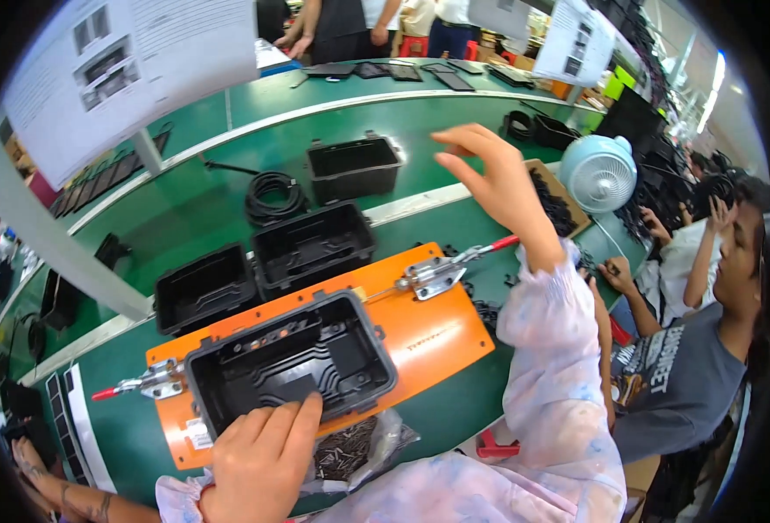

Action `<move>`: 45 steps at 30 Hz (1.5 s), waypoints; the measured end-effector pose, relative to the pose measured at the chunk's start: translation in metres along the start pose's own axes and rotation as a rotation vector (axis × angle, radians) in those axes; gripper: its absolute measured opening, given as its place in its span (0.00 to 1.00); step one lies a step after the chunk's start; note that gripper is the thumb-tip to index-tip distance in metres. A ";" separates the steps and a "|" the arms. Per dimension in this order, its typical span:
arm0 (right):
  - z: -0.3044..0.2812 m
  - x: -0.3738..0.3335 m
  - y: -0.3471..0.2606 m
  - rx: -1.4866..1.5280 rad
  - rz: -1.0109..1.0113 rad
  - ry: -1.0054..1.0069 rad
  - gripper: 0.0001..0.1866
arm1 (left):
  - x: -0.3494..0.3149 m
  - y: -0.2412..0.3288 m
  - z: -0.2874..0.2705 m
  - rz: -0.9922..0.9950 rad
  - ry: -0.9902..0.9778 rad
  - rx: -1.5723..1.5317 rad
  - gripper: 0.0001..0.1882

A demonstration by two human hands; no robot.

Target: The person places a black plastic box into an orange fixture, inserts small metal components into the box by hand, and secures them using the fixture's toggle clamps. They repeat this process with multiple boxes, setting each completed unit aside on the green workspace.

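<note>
A black open plastic box (363, 318) lies in an orange fixture plate (442, 336), with ribs and raised tracks on its inner floor. My left hand (263, 458) is closed over the box's near wall, its fingers bent across the rim and its thumb hidden. Beside the index fingertip, inside the box, shows a dark square pad (298, 389); whether the finger touches it I cannot tell. My right hand (498, 179) is raised beyond the plate's right end, empty, with thumb and fingers apart. Toggle clamps with red handles sit at the right (437, 275) and left (154, 381) of the plate.
More black boxes (315, 248) stand behind the plate, near a coiled black cable (274, 199). A bag of screws (346, 449) lies in front. At right are a carton of black parts (538, 170), a light-blue fan (599, 174) and a seated co-worker (690, 375). Another person's forearm (80, 501) enters lower left.
</note>
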State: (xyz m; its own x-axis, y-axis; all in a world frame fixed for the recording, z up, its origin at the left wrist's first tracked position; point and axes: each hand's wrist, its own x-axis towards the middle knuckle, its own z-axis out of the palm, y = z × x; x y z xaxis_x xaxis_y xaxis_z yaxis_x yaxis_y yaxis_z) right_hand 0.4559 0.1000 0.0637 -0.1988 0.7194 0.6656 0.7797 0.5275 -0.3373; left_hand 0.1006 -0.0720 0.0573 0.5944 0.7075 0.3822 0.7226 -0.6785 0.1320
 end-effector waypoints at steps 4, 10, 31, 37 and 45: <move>-0.057 -0.085 -0.006 -0.030 0.314 0.218 0.09 | 0.004 -0.004 0.001 0.035 -0.027 -0.079 0.20; -0.046 -0.187 -0.003 -0.170 0.550 -0.164 0.10 | 0.015 -0.009 0.001 0.047 -0.097 -0.147 0.21; -0.034 -0.222 0.029 -0.050 0.707 -0.183 0.08 | -0.020 -0.028 0.044 0.054 -0.261 -0.179 0.28; -0.034 -0.220 0.027 -0.076 0.687 -0.351 0.10 | -0.018 -0.026 0.045 0.071 -0.236 -0.188 0.28; -0.032 -0.210 0.021 -0.014 0.673 -0.354 0.13 | -0.022 -0.027 0.041 0.043 -0.245 -0.169 0.29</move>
State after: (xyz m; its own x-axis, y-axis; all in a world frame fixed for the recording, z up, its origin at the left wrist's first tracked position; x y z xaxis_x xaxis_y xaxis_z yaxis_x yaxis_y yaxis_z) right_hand 0.5328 -0.0545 -0.0619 0.1455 0.9872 0.0653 0.8070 -0.0802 -0.5851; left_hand 0.0826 -0.0604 0.0075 0.7053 0.6903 0.1617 0.6385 -0.7175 0.2783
